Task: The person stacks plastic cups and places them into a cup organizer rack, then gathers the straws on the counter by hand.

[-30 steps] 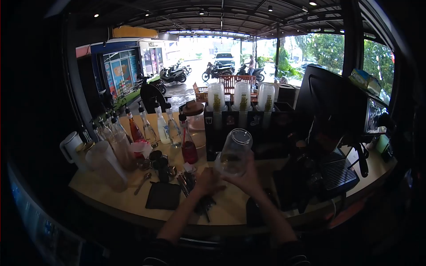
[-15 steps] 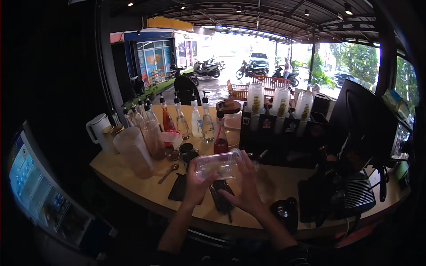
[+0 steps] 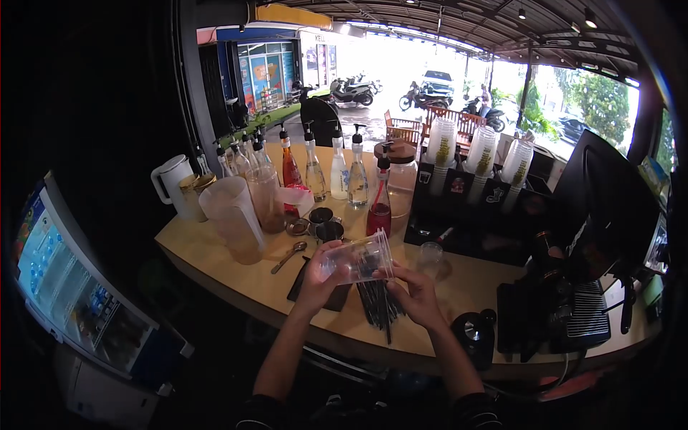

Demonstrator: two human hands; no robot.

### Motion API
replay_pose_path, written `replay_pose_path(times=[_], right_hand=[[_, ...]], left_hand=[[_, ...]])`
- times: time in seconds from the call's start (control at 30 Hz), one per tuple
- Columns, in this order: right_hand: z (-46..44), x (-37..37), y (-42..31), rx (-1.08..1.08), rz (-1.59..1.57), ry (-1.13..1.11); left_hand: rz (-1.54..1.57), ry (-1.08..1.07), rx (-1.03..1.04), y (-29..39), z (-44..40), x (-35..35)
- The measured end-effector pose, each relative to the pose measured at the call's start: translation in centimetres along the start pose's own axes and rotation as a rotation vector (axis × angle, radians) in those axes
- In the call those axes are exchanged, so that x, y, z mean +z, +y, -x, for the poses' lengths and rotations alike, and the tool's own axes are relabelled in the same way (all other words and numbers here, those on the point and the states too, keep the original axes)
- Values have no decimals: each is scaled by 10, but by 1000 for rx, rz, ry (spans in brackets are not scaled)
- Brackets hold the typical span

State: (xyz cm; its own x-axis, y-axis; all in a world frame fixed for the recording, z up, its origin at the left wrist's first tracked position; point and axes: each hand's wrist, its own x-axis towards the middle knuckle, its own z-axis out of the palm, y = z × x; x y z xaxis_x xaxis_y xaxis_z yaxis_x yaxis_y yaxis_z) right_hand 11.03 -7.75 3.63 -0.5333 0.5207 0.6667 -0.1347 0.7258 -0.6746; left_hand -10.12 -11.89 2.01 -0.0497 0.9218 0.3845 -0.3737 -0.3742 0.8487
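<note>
A clear plastic cup point(image 3: 358, 259) is tipped on its side above the counter, its rim facing right. My left hand point(image 3: 317, 281) is wrapped round the base end. With bent fingers, my right hand point(image 3: 417, 292) grips the cup near the lower part of its rim. Beneath the cup lies a bundle of black straws point(image 3: 381, 307), partly covered by it. A dark flat mat point(image 3: 299, 287) is beside my left hand. Farther left rests a metal spoon point(image 3: 289, 256), and small metal pitchers point(image 3: 330, 230) stand behind the cup.
Pump bottles point(image 3: 357, 179) line the back of the wooden counter point(image 3: 208, 252), near a plastic jug point(image 3: 233, 222). A black holder point(image 3: 459, 222) carries stacked cups point(image 3: 481, 150). A small clear glass point(image 3: 430, 258) stands near my right hand. Dark coffee equipment point(image 3: 530, 315) is at right.
The cup's open end has tilted slightly, and my right hand has closed from spread fingers onto its rim area. The camera view has shifted, so the counter appears farther right.
</note>
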Motion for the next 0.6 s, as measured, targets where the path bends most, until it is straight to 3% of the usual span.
replay_pose_path(times=[0.03,0.1,0.17,0.27,0.37,0.6], right_hand=[[0,0,-2,6,4,3],[-1,0,-10,307,-490,115],[-5,-2,-14,326,-469,144],[-3,-1,-11,275,-416,181],[1,-1,-10,208,-377,205],[11,-8,-9,225,-292,248]], left_hand=[[-75,-50,72,5,1,1],[-178,-118,155,0,-1,2],[-286,-166,246,-2,-2,6],[-125,-8,206,2,1,25],[-94,-25,105,-7,-3,12],[-26,-45,95,-12,-9,20]])
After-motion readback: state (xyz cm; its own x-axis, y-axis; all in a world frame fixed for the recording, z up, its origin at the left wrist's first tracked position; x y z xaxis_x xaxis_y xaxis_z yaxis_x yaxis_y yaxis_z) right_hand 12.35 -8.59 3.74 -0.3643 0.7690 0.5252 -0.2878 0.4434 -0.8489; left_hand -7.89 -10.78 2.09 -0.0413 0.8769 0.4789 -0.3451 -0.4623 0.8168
